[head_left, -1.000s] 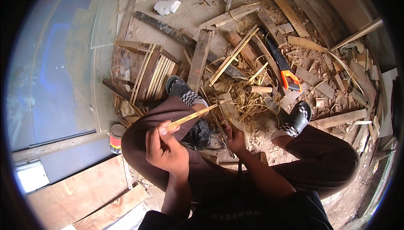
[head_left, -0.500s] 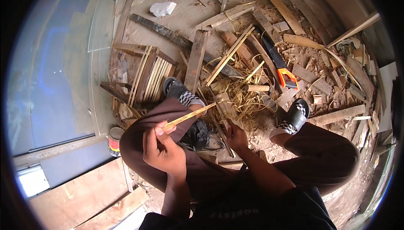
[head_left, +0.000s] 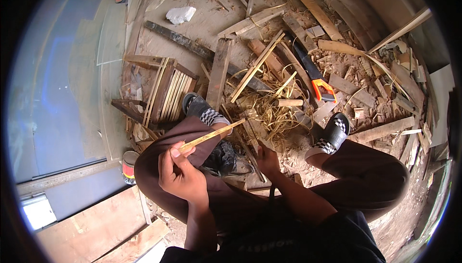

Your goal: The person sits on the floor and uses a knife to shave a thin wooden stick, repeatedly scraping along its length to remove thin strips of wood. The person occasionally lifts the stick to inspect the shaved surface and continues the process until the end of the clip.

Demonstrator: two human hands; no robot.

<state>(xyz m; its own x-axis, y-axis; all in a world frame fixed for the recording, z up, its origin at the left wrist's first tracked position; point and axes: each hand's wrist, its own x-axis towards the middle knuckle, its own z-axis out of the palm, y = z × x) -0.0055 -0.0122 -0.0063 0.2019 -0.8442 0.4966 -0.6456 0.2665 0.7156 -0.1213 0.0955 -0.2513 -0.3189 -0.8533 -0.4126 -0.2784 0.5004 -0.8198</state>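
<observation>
My left hand (head_left: 185, 176) pinches the near end of a pale split-wood stick (head_left: 211, 136) between thumb and fingers. The stick slants up and to the right above my knee. Closed around a knife with a thin dark blade (head_left: 251, 127), my right hand (head_left: 268, 162) is beside the stick's far end; the fingers hide the handle. Blade and stick tip lie close together, but whether they touch I cannot tell. Beyond them, curly pale shavings (head_left: 276, 123) are heaped on the floor between my feet.
A handsaw (head_left: 322, 90) with an orange and black handle lies at right among scrap boards (head_left: 380, 131). Left of my foot stands a wooden frame with pale slats (head_left: 175, 94). A can (head_left: 129, 164) is beside my left knee; a white block (head_left: 181, 15) lies farther off.
The whole view has shifted slightly. My right hand and the knife have drawn back a little toward me, while the left hand keeps its pinch on the stick.
</observation>
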